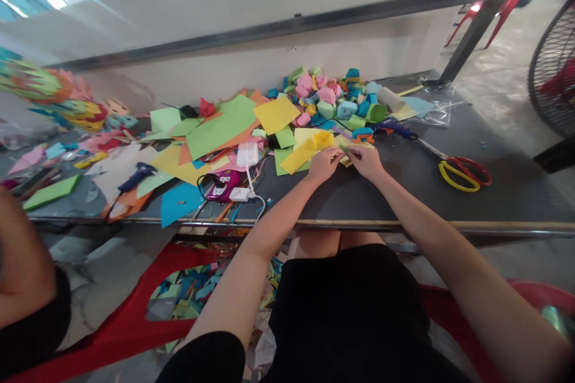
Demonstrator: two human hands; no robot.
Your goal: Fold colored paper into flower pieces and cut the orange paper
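Observation:
My left hand (325, 165) and my right hand (367, 161) meet over the dark table, their fingertips pinched on a small green paper strip (344, 148). Fingers partly cover it, so its full shape is hidden. Just left of my left hand lie a yellow paper strip (299, 156) and a yellow paper curl (324, 140), on green and pale yellow sheets. An orange and blue paper piece (362, 133) sits right behind my right hand. Further right, scissors (450, 163) with red and yellow handles rest on the tabletop.
Folded paper pieces (327, 94) are heaped against the wall. Glue guns lie right (394, 127) and left (136, 176). A purple power strip (223, 184) with cords sits near the front edge, beside coloured sheets (222, 125). Another person's arm (22, 257) is at far left; a fan (554, 72) stands right.

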